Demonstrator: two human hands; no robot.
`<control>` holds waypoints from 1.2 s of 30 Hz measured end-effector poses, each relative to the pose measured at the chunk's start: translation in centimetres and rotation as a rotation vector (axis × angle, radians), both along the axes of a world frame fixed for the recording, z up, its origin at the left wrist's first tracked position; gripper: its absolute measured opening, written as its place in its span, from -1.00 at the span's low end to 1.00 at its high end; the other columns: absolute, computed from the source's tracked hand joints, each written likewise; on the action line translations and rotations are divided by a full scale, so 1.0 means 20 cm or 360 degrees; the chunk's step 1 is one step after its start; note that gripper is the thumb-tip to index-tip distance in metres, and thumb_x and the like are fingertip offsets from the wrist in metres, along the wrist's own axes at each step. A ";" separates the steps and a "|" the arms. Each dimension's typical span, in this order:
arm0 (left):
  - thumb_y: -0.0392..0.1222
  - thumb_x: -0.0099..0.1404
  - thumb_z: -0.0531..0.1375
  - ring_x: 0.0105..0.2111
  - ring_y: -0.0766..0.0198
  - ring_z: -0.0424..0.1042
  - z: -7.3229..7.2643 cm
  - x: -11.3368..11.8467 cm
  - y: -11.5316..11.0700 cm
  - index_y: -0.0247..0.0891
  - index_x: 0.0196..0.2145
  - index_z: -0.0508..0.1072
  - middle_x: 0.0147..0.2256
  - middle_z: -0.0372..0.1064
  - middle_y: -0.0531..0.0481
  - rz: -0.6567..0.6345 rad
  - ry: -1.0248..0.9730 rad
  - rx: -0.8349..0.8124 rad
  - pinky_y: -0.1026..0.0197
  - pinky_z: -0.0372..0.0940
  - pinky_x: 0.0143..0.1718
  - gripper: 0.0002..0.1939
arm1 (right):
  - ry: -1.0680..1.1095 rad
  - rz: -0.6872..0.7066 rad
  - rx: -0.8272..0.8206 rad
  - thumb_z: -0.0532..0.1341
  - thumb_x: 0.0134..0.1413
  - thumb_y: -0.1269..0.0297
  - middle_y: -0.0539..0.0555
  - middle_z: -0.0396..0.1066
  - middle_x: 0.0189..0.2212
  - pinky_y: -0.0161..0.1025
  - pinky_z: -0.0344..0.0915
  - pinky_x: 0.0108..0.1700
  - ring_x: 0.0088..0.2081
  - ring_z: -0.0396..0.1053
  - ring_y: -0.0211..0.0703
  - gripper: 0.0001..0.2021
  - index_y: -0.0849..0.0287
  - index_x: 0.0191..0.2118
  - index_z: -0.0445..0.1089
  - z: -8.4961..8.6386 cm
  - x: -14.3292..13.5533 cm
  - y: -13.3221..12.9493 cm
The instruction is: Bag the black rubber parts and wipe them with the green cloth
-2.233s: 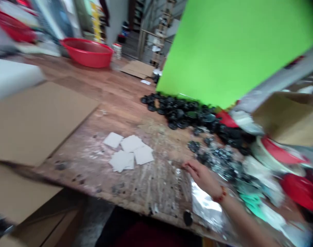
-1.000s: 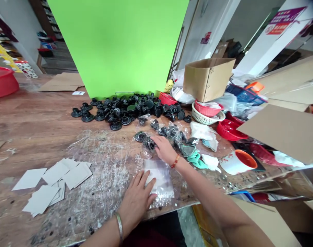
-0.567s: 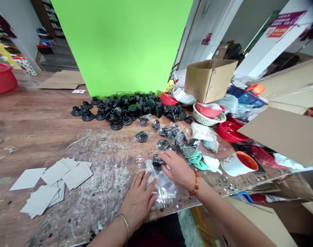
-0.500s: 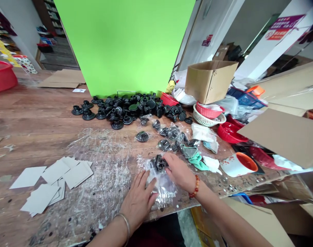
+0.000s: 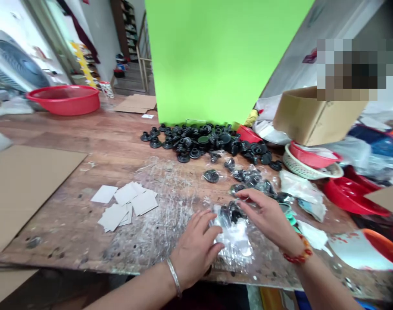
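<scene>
A black round stepped part (image 5: 235, 212) lies in clear plastic on the stack of clear plastic bags (image 5: 237, 241) near the table's front edge. My left hand (image 5: 198, 247) is open, its fingers spread along the left side of the bags. Just right of the black part hovers my right hand (image 5: 269, 215), open, with thumb and fingers apart. Several bagged black parts (image 5: 248, 175) lie beyond it, and one bagged part (image 5: 211, 175) rests alone to their left. A heap of unbagged black parts (image 5: 196, 140) stands against the green panel.
White square cards (image 5: 130, 200) lie left of my hands. Flat cardboard (image 5: 28, 185) covers the far left, with a red basin (image 5: 67, 101) behind. To the right are a cardboard box (image 5: 313, 114), baskets (image 5: 304, 165), a green cloth (image 5: 288, 213) and a white-orange container (image 5: 361, 249).
The view has turned left. My right hand has let go of the black part and opened, while the part stays on the bags. My left hand keeps beside the bags.
</scene>
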State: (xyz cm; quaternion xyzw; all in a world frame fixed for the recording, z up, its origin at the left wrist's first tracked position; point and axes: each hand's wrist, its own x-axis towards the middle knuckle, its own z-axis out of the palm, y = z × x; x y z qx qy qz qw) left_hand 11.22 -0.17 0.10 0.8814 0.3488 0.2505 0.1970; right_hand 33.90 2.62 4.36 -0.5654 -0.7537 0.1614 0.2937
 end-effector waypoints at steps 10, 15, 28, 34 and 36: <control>-0.14 0.16 0.16 -0.21 -0.02 0.39 0.10 -0.99 0.47 -0.25 -0.22 0.43 -0.24 0.40 -0.18 0.0892 0.0640 -0.0384 -0.01 0.25 -0.13 -0.77 | -0.0261 0.0697 -0.0103 0.14 0.16 0.52 0.08 0.43 -0.40 -0.26 0.23 -0.23 -0.33 0.33 -0.18 -0.86 0.25 -0.37 0.41 -0.11 -0.70 0.24; 0.05 0.02 0.24 -0.22 0.01 0.40 -0.13 -1.19 0.57 -0.28 -0.13 0.40 -0.18 0.37 -0.20 0.1067 0.0556 -0.0510 0.08 0.27 -0.19 -0.51 | -0.0295 0.0833 -0.0114 0.28 0.09 0.35 0.17 0.45 -0.17 -0.18 0.23 -0.04 -0.11 0.34 -0.08 -0.78 0.27 -0.12 0.42 -0.22 -1.00 0.42; -0.03 0.03 0.12 -0.11 0.06 0.44 -0.02 -1.00 0.60 -0.23 -0.11 0.42 -0.12 0.48 -0.12 0.0543 -0.0136 -0.0847 0.05 0.30 -0.02 -0.54 | -0.0179 0.0612 -0.0344 0.20 0.11 0.47 0.04 0.41 -0.29 -0.33 0.25 -0.22 -0.23 0.35 -0.21 -0.90 0.23 -0.23 0.36 -0.26 -1.17 0.51; -0.32 -0.09 0.31 -0.30 0.14 0.50 0.08 -0.81 0.54 -0.26 -0.15 0.50 -0.29 0.53 -0.04 0.0519 -0.0914 -0.1922 0.14 0.40 -0.21 -0.55 | -0.0234 0.0601 -0.0555 0.20 0.18 0.33 -0.07 0.42 -0.49 -0.42 0.22 -0.37 -0.44 0.35 -0.33 -0.89 0.22 -0.34 0.42 -0.17 -0.96 0.60; -0.38 -0.18 0.38 -0.37 0.13 0.51 0.05 -0.76 0.53 -0.32 -0.30 0.51 -0.36 0.53 -0.08 0.0722 -0.1089 -0.2119 0.15 0.42 -0.31 -0.61 | -0.0303 0.0505 -0.0516 0.19 0.16 0.39 0.03 0.44 -0.44 -0.33 0.24 -0.25 -0.33 0.37 -0.23 -0.84 0.24 -0.45 0.41 -0.13 -0.80 0.66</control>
